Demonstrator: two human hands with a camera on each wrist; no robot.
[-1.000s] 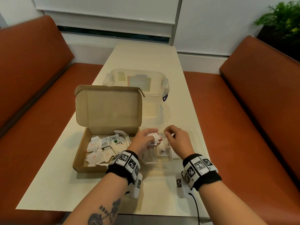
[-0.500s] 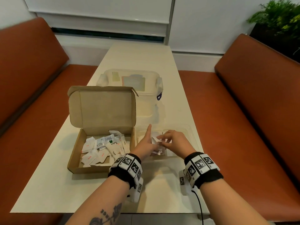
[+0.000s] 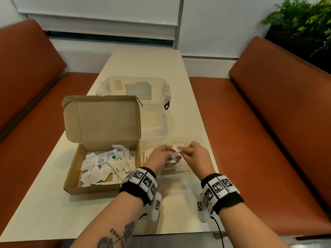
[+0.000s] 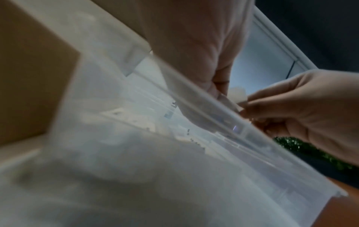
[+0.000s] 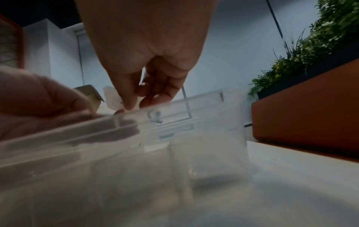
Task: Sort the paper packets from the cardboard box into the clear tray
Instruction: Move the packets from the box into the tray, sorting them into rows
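Observation:
An open cardboard box (image 3: 73,172) on the table holds several white paper packets (image 3: 100,167). Right of it lies the clear tray (image 3: 197,140), with a few packets in its near compartments. Both hands hover over the tray's middle. My left hand (image 3: 161,156) holds a small stack of packets (image 3: 172,159) in curled fingers. My right hand (image 3: 195,154) pinches one white packet (image 3: 176,148) between thumb and forefinger, just above that stack. The right wrist view shows this packet (image 5: 112,98) pinched above the tray's rim (image 5: 174,107).
A clear lidded plastic container (image 3: 134,90) stands behind the box's raised lid (image 3: 103,119). Orange bench seats (image 3: 250,122) run along both sides of the table. A green plant (image 3: 300,24) sits at the far right. The table's near edge lies below my wrists.
Both hands stayed over the tray. The left hand's finger, pointing out half a second ago, has curled back round the stack, and the right hand has lifted one packet off it.

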